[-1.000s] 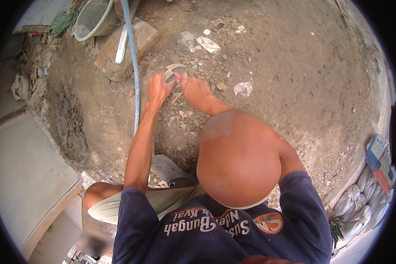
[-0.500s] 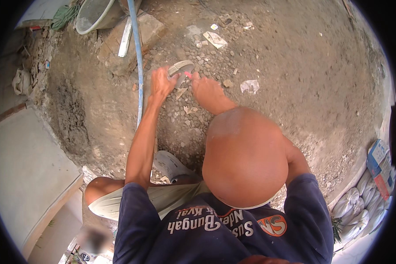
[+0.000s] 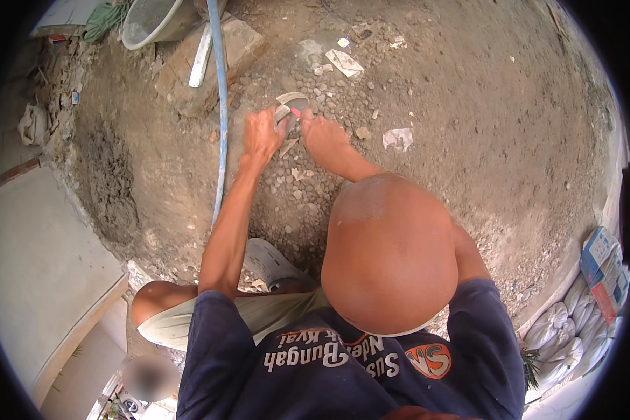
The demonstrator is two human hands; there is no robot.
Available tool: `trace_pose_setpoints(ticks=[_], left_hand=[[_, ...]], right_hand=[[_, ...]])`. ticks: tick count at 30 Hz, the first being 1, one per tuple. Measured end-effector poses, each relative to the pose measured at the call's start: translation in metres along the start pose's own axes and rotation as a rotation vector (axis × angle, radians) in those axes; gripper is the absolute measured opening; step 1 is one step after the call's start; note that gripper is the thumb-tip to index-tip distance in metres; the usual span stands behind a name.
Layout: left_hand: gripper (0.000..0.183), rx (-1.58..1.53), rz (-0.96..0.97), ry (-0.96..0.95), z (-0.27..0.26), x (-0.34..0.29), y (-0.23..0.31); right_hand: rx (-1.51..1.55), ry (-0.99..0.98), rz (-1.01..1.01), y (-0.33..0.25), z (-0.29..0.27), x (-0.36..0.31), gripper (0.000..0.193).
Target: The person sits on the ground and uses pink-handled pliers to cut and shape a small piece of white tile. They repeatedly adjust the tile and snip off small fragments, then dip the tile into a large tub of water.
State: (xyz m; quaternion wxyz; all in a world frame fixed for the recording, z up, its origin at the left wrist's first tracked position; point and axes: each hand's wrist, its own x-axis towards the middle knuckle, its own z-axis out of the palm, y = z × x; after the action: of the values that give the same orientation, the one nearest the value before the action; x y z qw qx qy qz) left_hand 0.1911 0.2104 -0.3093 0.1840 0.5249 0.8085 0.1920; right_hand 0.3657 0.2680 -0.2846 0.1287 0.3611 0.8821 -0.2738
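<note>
Above the gravelly ground, my left hand (image 3: 262, 134) is closed on a pale grey, ring-like band (image 3: 292, 96) whose exact kind I cannot make out. The band's curved edge arches past my fingertips, and its lower part is hidden behind them. Close beside it on the right, my right hand (image 3: 323, 140) has its fingers curled in a pinch. A small pink-red piece (image 3: 296, 112) shows at those fingertips, against the inside of the band. Most of this small item is covered by my fingers.
A blue hose (image 3: 220, 105) runs just left of my left forearm. Beyond it lie a stone slab (image 3: 241, 45), a white strip (image 3: 201, 57) and a bucket (image 3: 150, 26). Paper scraps (image 3: 397, 138) and pebbles litter the ground. My bent knee (image 3: 392, 252) rises below my right hand.
The grey band has turned a little in my left hand, and its outline now looks more open. Both hands have shifted only slightly and keep their grips.
</note>
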Motion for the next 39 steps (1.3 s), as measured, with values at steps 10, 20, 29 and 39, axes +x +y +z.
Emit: trace_pose_setpoints(ticks=[10,20,29,39], left_hand=[[0.027,0.068,0.075,0.020,0.008,-0.003,-0.005],[0.032,0.035,-0.035,-0.029,0.001,-0.001,0.000],[0.031,0.047,0.005,0.004,0.000,-0.004,0.004],[0.030,0.073,-0.009,-0.038,0.008,-0.001,0.003]], right_hand=[[-0.078,0.000,-0.030,0.012,0.017,0.004,0.025],[-0.059,0.028,-0.029,0.017,0.018,0.001,0.021],[0.079,-0.006,0.020,0.019,0.027,-0.011,0.019],[0.061,0.029,0.050,0.027,0.039,-0.018,0.042]])
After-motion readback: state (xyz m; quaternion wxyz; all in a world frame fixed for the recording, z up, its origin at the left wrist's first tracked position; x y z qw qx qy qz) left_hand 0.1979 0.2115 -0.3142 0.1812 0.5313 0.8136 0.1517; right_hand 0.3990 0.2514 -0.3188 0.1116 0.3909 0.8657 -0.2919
